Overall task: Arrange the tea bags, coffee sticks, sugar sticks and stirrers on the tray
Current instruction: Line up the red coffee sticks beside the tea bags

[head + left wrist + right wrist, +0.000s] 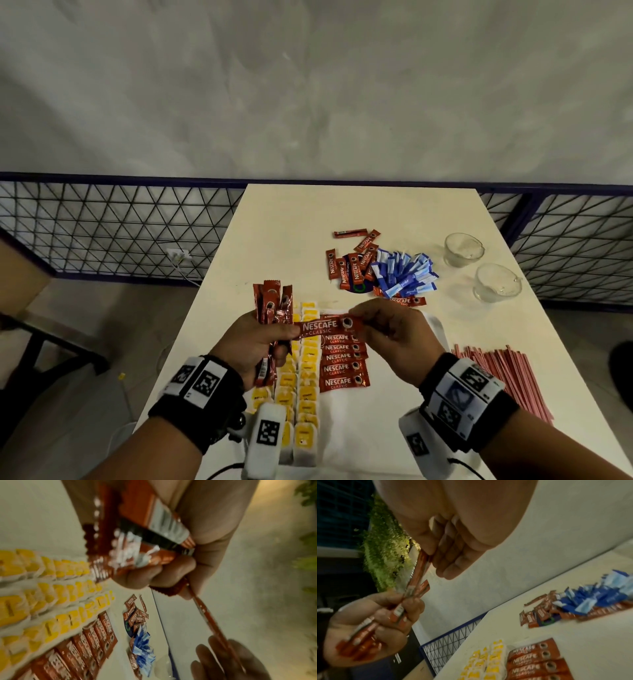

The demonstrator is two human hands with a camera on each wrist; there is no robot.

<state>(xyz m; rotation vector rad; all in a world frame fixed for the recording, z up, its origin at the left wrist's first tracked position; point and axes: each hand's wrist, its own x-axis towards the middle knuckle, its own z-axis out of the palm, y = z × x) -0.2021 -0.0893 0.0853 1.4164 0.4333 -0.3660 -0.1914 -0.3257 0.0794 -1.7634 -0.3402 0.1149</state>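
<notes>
My left hand (260,339) grips an upright bundle of red coffee sticks (272,305) and also pinches the left end of a single coffee stick (329,327). My right hand (387,329) pinches that stick's right end, so it hangs level between both hands above the white tray (376,428). On the tray lie rows of yellow tea bags (306,387) and a column of coffee sticks (344,366). Further back sit loose coffee sticks (352,267) and blue sugar sticks (407,274). Red stirrers (503,377) lie to the right. The left wrist view shows the bundle (137,534) close up.
Two glass cups (462,250) (496,282) stand at the table's far right. A blue-framed wire fence (102,226) runs behind the table, with a grey wall beyond it. The table's left edge drops to the floor beside my left arm.
</notes>
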